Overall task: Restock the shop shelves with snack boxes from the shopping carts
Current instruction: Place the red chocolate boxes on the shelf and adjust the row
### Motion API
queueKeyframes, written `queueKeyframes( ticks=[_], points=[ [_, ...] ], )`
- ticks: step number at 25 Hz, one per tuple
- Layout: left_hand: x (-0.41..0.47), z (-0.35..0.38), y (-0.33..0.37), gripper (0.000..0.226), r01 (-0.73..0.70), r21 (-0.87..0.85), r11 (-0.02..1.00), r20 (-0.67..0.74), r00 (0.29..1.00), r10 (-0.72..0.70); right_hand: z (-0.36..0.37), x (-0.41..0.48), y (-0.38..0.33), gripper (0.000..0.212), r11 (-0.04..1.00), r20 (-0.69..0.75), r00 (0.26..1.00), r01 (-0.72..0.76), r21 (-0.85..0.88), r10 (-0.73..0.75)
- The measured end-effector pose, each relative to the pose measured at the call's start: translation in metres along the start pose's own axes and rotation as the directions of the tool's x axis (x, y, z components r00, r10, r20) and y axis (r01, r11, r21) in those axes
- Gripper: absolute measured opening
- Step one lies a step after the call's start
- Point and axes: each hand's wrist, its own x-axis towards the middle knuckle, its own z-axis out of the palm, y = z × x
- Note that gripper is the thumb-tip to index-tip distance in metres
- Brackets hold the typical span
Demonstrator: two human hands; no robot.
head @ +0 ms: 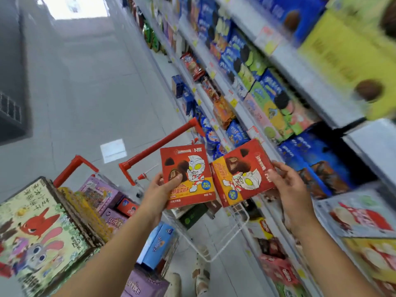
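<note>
The left hand (159, 190) grasps one red box (188, 168), the right hand (289, 185) a second box (242, 174), above the cart (162, 144) beside the shelves (300, 79), seemingly ready for shelving.

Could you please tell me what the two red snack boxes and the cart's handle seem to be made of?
The upright red box and the tilted red box look like printed cardboard, slightly glossy, with sharp folded edges. The cart handle looks like smooth red plastic, though painted metal is possible.
</note>
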Motion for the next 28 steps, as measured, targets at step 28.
queueKeyframes(
  ticks=[28],
  points=[
    [-0.346, 0.323, 0.148, 0.056, -0.597, -0.033, 0.801, 0.860, 0.392, 0.327, -0.341, -0.344, -0.308, 0.004, 0.620, -0.746, 0.365, 0.781, -0.081, -0.557]
  ],
)
